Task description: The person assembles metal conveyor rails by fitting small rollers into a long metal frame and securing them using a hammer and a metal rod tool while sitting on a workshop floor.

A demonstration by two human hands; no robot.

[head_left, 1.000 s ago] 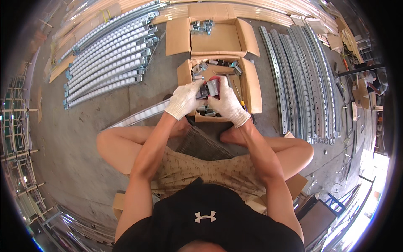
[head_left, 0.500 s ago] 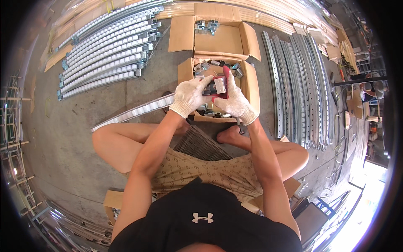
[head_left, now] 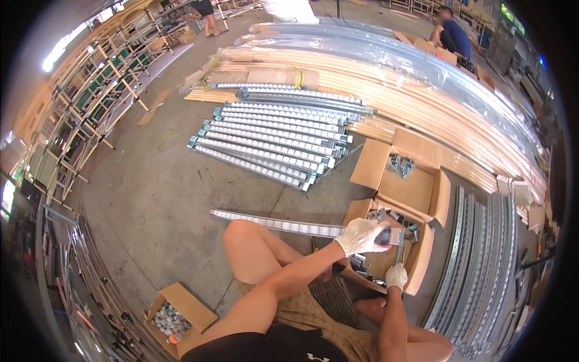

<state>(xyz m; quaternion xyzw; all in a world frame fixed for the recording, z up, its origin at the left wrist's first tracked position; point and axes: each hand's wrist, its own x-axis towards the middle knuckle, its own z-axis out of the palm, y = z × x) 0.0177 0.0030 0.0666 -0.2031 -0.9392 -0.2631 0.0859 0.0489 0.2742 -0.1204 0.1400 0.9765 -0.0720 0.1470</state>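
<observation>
My left hand (head_left: pixel 362 236), in a white knit glove, is closed around the end of a roller track (head_left: pixel 289 225), a metal rail with white rollers that stretches left past my knee. A silver metal bracket (head_left: pixel 395 236) sits at that end, just beyond the fingers. My right hand (head_left: pixel 396 276), gloved too, is lower, by the box's right side, closed on a thin-shafted tool (head_left: pixel 401 256) whose kind I cannot make out. Under both hands stands an open cardboard box (head_left: pixel 420 262) with loose metal brackets inside.
Another open box (head_left: pixel 410 187) with a few brackets stands beyond. Finished-looking roller tracks (head_left: pixel 265 142) lie in rows ahead left, steel rails (head_left: pixel 476 265) at right. Long wrapped tubes (head_left: pixel 374 66) lie farther off. A small box of grey parts (head_left: pixel 172 320) is at lower left; a person (head_left: pixel 453 37) crouches far right.
My view has swung left and up. My right hand has left the bracket and dropped lower, now around a thin-shafted tool; my left hand stays on the track end.
</observation>
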